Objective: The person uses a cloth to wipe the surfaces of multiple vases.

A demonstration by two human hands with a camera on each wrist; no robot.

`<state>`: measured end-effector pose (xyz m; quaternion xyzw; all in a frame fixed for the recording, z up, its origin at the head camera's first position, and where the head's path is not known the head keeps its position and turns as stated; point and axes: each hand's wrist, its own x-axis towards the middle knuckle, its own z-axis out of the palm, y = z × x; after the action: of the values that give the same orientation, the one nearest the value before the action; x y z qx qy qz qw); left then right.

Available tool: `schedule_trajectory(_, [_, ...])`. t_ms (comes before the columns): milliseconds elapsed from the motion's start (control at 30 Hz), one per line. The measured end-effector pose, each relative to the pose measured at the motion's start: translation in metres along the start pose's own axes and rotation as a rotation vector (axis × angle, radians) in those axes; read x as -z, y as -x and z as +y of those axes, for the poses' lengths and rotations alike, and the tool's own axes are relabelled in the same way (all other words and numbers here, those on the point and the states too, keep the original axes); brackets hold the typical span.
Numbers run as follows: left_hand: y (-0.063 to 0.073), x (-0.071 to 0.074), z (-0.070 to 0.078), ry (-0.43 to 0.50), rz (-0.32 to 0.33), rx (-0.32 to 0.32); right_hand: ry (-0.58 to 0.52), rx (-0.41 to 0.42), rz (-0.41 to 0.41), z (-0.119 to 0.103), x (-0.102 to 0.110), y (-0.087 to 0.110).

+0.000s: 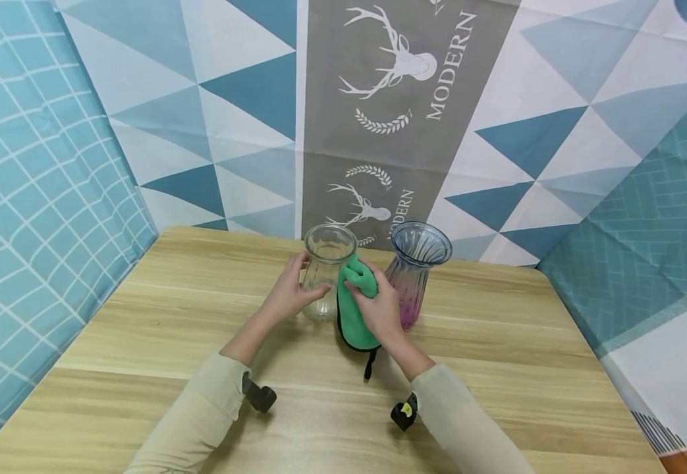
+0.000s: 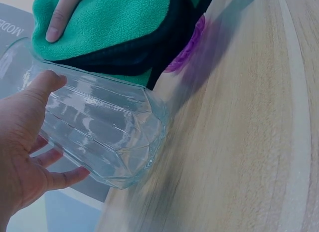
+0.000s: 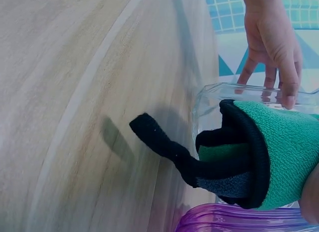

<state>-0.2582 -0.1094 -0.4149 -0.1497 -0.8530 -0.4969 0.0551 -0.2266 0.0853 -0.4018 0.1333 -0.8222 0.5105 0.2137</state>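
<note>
My left hand (image 1: 286, 289) holds a clear glass vase (image 1: 330, 245) round its left side, the thumb in front and the fingers at the side and behind. The faceted lower body of this vase (image 2: 109, 127) shows in the left wrist view. In my right hand (image 1: 381, 306) is a folded green cloth (image 1: 355, 322) with black edging, gripped near its top, where it bunches up. The cloth (image 2: 119, 27) lies right along the clear vase's side. From its lower end a black strap (image 3: 154, 139) sticks out over the table.
Just right of my right hand stands a second glass vase (image 1: 417, 276), blue-grey at its flared rim and pink-purple at the base. The wooden table (image 1: 141, 355) ends at a wall hung with patterned fabric (image 1: 248, 118). Each wrist carries a small black camera (image 1: 260, 396).
</note>
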Motion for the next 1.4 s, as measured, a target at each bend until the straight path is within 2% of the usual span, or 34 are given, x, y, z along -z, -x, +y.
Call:
schedule_trajectory(500, [0.001, 0.001, 0.005, -0.005, 0.002, -0.004, 0.099, -0.091, -0.095, 0.01, -0.003, 0.006])
schedule_trajectory(767, [0.001, 0.0, 0.004, -0.02, 0.009, -0.007, 0.114, -0.086, -0.119, 0.013, -0.001, 0.008])
schedule_trajectory(1133, [-0.001, -0.002, 0.003, -0.051, 0.028, -0.002, 0.096, -0.086, -0.103, 0.009, 0.003, 0.007])
schedule_trajectory(1400, [-0.002, -0.002, 0.003, -0.054, 0.037, -0.021, 0.047, -0.025, -0.057, 0.003, 0.004, 0.001])
